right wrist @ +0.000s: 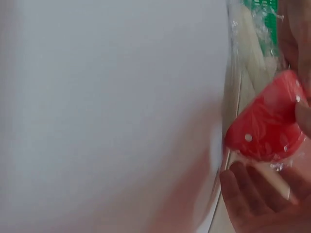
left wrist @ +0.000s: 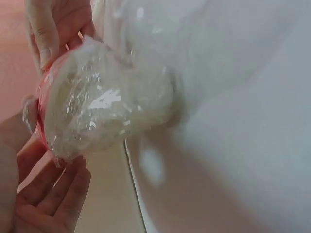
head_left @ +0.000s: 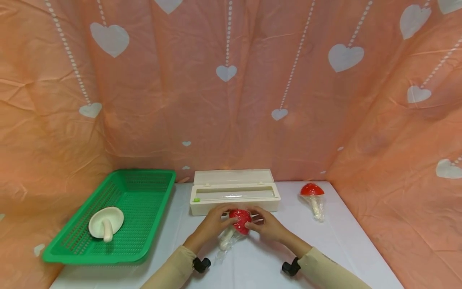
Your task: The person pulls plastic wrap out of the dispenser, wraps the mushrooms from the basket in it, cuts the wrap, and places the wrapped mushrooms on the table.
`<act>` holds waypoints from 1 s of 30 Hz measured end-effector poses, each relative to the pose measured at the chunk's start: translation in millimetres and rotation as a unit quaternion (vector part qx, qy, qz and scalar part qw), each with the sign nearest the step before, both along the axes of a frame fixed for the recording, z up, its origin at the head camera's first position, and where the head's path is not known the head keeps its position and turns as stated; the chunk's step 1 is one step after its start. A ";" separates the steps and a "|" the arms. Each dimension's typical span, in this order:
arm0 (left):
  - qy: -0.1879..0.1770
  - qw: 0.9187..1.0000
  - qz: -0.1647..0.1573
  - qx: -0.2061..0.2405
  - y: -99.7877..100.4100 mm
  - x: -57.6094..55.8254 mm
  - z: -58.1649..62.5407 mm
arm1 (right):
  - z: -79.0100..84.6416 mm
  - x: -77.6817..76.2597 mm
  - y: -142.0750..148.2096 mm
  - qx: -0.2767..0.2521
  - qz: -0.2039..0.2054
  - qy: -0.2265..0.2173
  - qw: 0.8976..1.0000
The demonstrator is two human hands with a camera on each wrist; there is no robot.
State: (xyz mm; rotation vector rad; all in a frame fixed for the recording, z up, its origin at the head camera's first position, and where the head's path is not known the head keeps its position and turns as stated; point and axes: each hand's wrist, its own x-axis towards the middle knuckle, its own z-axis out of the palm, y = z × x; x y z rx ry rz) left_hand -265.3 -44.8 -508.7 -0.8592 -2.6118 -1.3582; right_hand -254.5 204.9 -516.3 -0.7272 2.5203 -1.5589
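In the head view, a red-capped mushroom (head_left: 241,220), wrapped in clear plastic film, is between my two hands near the middle of the table. Its pale stem points down-left, with loose film trailing from it. My left hand (head_left: 212,224) holds the cap from the left, thumb on the red top. From the right, my right hand (head_left: 268,228) holds the cap, its thumb against the lower edge. Crinkled film (left wrist: 104,99) covers the cap's underside in the left wrist view. The red cap (right wrist: 269,124) shows through film in the right wrist view.
A white cling film dispenser box (head_left: 234,206) with its lid up stands just behind the hands. Another film-wrapped red mushroom (head_left: 312,190) lies at the right. At the left, a green basket (head_left: 144,257) holds a white mushroom (head_left: 107,224). Orange cloth walls enclose the table (head_left: 260,269).
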 end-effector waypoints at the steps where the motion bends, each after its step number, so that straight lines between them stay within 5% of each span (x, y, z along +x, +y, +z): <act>1: 0.003 1.000 0.001 0.003 0.2 0.1 -0.9 | -0.4 0.8 -0.1 -0.001 -0.003 0.000 1.000; 13: -0.011 0.999 0.017 0.034 -4.0 12.6 -1.8 | 0.7 4.1 -8.1 0.020 -0.026 0.035 0.999; 20: -0.061 0.996 0.065 0.016 -15.4 25.7 -4.1 | 4.4 4.8 -8.4 0.038 -0.044 0.028 0.998; 25: -0.096 0.994 0.047 -0.011 -14.8 31.7 -8.4 | 5.8 6.6 -7.5 0.036 -0.048 0.020 0.998; 30: -0.074 0.996 0.050 -0.024 -7.4 34.3 -13.7 | 2.6 6.2 -9.0 0.031 -0.048 0.026 0.998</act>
